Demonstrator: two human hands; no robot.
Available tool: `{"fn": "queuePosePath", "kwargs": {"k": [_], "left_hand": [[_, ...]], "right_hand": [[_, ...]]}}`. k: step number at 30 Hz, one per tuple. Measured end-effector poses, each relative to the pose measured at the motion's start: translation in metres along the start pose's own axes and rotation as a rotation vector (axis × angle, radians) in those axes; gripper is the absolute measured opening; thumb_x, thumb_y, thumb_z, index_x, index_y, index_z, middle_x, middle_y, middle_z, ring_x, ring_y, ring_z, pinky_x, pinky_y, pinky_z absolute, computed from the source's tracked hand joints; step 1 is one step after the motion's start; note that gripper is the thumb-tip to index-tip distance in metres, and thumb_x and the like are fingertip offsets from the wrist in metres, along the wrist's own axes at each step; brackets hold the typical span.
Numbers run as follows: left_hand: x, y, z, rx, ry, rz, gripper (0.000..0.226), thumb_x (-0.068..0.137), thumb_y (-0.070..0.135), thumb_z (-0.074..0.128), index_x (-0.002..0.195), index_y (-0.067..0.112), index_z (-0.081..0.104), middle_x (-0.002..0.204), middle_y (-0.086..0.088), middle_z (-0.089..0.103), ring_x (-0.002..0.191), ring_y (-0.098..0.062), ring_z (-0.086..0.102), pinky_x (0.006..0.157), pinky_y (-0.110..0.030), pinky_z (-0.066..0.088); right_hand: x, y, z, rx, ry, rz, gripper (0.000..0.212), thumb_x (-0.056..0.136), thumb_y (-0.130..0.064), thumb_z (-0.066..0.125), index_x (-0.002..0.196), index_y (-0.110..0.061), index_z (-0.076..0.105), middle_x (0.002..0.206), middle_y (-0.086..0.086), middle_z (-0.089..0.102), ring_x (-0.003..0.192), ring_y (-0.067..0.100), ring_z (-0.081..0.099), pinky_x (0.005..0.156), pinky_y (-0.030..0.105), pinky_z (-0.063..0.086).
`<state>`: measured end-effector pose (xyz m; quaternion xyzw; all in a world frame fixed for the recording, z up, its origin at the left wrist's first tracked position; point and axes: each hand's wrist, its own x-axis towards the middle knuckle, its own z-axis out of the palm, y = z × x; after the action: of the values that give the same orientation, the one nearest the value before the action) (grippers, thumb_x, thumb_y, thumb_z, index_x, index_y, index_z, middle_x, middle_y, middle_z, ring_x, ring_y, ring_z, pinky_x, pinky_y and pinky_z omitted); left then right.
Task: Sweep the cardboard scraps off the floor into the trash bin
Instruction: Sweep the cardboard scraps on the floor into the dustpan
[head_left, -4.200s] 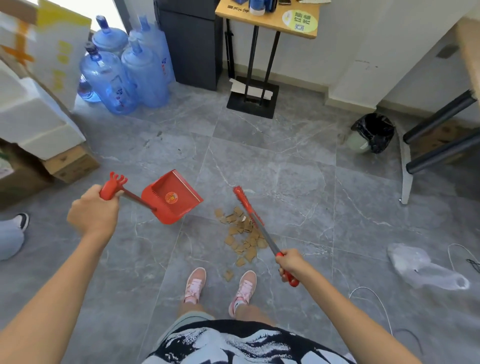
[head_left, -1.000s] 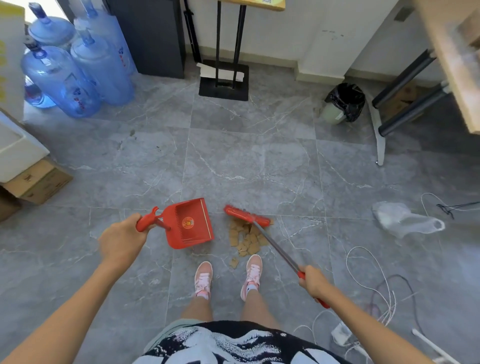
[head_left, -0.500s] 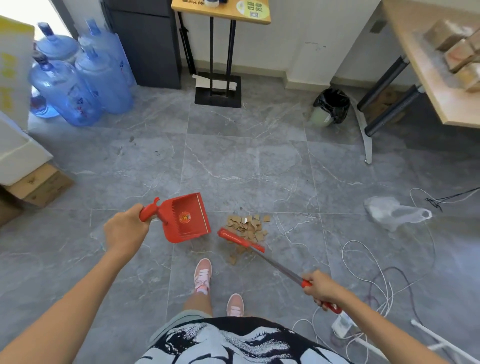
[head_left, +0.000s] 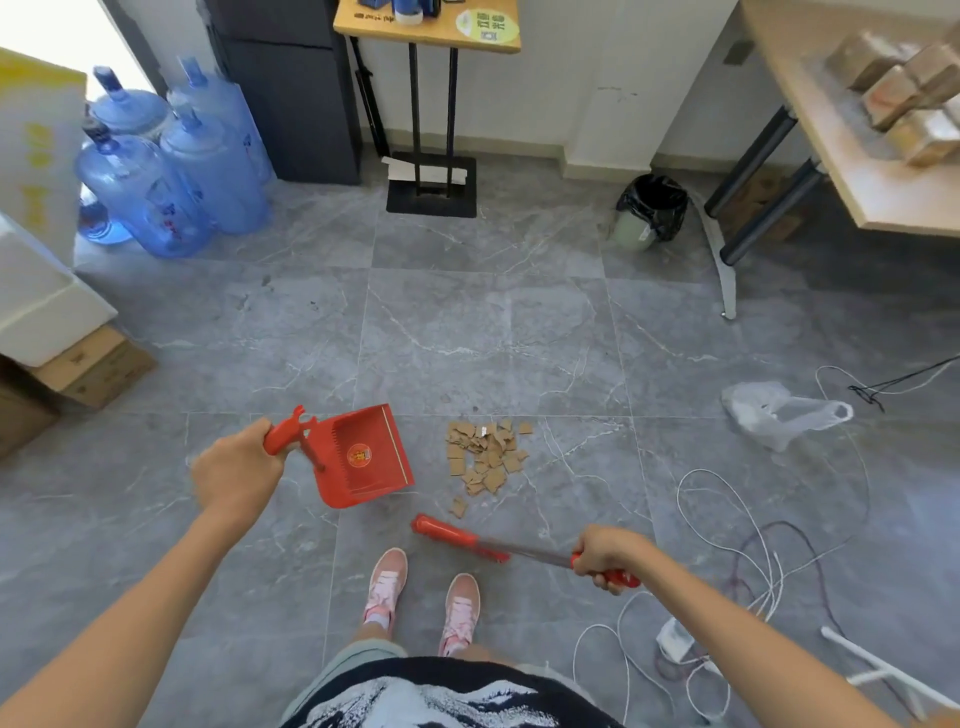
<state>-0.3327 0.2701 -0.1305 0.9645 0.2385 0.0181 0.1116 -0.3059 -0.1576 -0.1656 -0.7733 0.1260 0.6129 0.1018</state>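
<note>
Grey marble-pattern tile floor (head_left: 483, 322): sweeping not finished. Black-bagged round trash bin (head_left: 652, 210) stands well apart by the far wall, near the table leg; nothing visibly added from here. Red plastic dustpan (head_left: 366, 457) looks empty, held just left of the pile, tilted; left hand (head_left: 236, 473) fingers wrapped tight on its handle. Red-headed broom with metal shaft (head_left: 457, 538) is near the feet, this side of the scraps; right hand (head_left: 605, 556) clamped on its grip. Brown cardboard scraps (head_left: 485, 457) gathered in one loose heap, one stray below. Left: sweep in, carry, tip.
</note>
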Motion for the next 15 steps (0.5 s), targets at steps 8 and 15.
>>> {"fn": "queuePosePath", "kwargs": {"k": [8, 15], "left_hand": [[0.013, -0.021, -0.003, -0.008, -0.042, -0.04, 0.04, 0.083, 0.046, 0.069, 0.063, 0.014, 0.054, 0.054, -0.011, 0.058, 0.051, -0.033, 0.053, 0.051, -0.03, 0.034], [0.023, -0.036, -0.002, -0.023, -0.054, -0.035, 0.042, 0.081, 0.05, 0.069, 0.066, 0.013, 0.055, 0.056, -0.013, 0.06, 0.055, -0.038, 0.057, 0.052, -0.032, 0.034]], "right_hand": [[0.056, -0.013, -0.01, 0.044, -0.058, 0.212, 0.012, 0.093, -0.012, 0.039, 0.104, -0.014, 0.042, 0.032, 0.003, 0.038, 0.026, 0.011, 0.036, 0.035, 0.012, 0.035], [0.05, -0.04, -0.042, 0.035, 0.002, 0.184, 0.008, 0.096, -0.009, 0.041, 0.101, -0.011, 0.045, 0.026, 0.003, 0.036, 0.018, 0.013, 0.033, 0.034, 0.008, 0.032]]}}
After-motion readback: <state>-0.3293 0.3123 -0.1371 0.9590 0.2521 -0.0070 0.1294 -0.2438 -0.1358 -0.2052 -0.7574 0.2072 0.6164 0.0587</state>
